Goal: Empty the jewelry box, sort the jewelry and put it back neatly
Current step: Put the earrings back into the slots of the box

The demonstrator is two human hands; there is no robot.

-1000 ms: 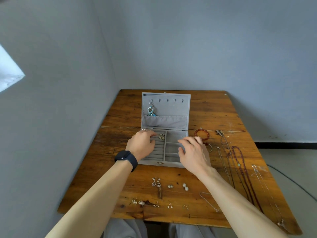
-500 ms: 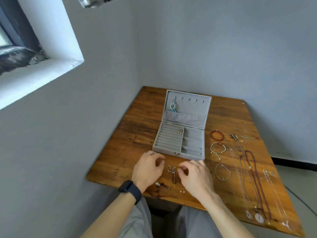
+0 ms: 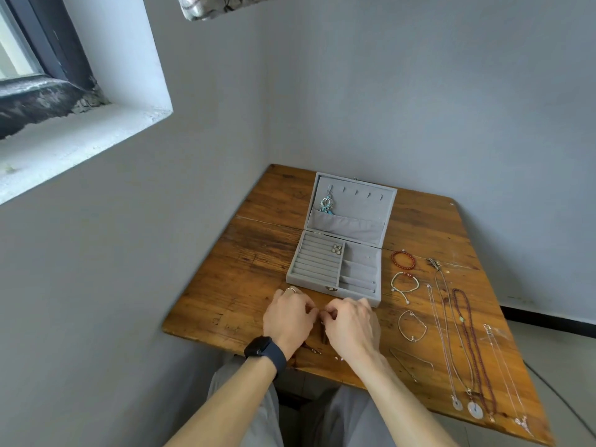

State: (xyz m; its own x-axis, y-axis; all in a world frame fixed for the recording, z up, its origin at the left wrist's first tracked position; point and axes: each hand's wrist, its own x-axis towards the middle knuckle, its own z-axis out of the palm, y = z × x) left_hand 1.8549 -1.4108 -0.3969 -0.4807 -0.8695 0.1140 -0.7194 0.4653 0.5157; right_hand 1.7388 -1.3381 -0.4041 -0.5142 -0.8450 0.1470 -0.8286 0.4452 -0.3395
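table: worn brown wooden planks, scratched and stained, set in a corner of grey walls.
jewelry box: grey velvety rectangular case, standing open near the middle of the table; its left half was ribbed with padded ring rolls, its right half cut into long slots; a small brass clasp sat on the front wall.
lid: tilted up and back, lined in the same grey cloth, with a row of little hooks above a slack pocket.
dangling earrings: a silver and turquoise cluster hanging from the leftmost hook.
studs: small pale round pieces resting on the far ring rolls.
left hand: knuckles up, fingers curled down toward the table just in front of the box; a thin ring on one finger, a dark watch on the wrist; whether it held anything could not be told.
right hand: just beside the left, fingers curled inward, tips nearly meeting the left's; anything pinched was hidden.
bracelets: three in a column right of the box: a red bead loop farthest, a pale cord one in the middle, a thin wire one nearest.
necklaces: fine chains and a dark red beaded strand laid out lengthwise right of the bracelets, with round pale pendants at the near ends.
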